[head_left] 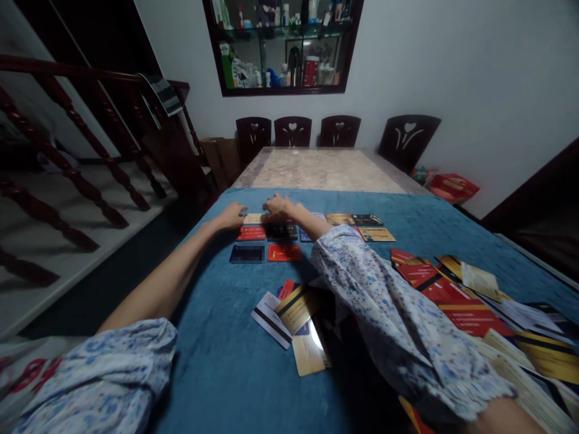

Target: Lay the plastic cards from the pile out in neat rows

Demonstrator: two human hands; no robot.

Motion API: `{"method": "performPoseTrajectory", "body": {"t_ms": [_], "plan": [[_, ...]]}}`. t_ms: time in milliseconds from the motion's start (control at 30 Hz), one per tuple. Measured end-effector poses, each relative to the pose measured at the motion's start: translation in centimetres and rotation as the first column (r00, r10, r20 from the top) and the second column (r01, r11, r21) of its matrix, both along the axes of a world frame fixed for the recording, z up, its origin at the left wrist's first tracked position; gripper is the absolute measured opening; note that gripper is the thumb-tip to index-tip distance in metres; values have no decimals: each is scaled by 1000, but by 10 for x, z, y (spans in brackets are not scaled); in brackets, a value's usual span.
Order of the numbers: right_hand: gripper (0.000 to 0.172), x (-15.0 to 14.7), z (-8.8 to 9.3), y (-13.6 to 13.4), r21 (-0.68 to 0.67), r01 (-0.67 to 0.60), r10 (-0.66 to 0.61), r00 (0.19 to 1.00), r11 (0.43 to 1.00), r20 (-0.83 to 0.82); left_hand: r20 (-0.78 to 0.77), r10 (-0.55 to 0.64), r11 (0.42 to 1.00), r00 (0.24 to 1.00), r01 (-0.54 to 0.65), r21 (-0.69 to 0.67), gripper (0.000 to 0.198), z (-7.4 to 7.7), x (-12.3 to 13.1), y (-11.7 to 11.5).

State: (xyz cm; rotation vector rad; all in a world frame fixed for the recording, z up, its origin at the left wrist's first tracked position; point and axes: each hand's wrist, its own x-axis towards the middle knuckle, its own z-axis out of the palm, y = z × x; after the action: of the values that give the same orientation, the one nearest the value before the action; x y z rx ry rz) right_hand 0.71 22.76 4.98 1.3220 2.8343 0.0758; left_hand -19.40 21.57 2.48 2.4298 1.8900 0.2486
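Observation:
My left hand [231, 216] reaches to the far left end of the rows of cards. Its fingers are apart, with the tips at the left edge of a pale card [254, 219]. Over the right part of that card is my right hand [279, 209], fingers apart and bent downward, hiding what lies under it. Nearer to me are a red card [251, 233] and a black card [281, 232]. Closer still lie a dark card [247, 254] and a red-and-gold card [284, 252]. My right forearm and sleeve cover part of the rows.
A loose pile of cards, with a gold card [296, 308] on it, lies nearer me. Beside my right sleeve spreads a larger heap with red cards [452, 298]. A blue cloth [212, 361] covers the near table; several chairs [340, 131] stand beyond.

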Motion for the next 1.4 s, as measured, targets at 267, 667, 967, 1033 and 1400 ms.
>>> {"method": "performPoseTrajectory", "body": {"t_ms": [267, 667, 967, 1033, 1400], "plan": [[29, 28, 10, -37, 66, -33, 36, 998, 997, -44, 58, 5, 978, 998, -17, 206, 33, 0, 15, -33], [30, 66, 9, -99, 128, -47, 55, 997, 991, -58, 148, -47, 960, 988, 4, 279, 26, -9, 53, -98], [26, 98, 3, -142, 93, -41, 52, 992, 995, -118, 172, -108, 961, 979, 59, 269, 26, -23, 71, -135], [26, 105, 2, -152, 87, -29, 40, 991, 996, -130, 176, -117, 962, 977, 67, 266, 26, -24, 75, -143], [24, 118, -10, -189, 86, -75, 91, 977, 993, -195, 263, -116, 957, 958, 37, 288, 23, -21, 103, -196]]}}
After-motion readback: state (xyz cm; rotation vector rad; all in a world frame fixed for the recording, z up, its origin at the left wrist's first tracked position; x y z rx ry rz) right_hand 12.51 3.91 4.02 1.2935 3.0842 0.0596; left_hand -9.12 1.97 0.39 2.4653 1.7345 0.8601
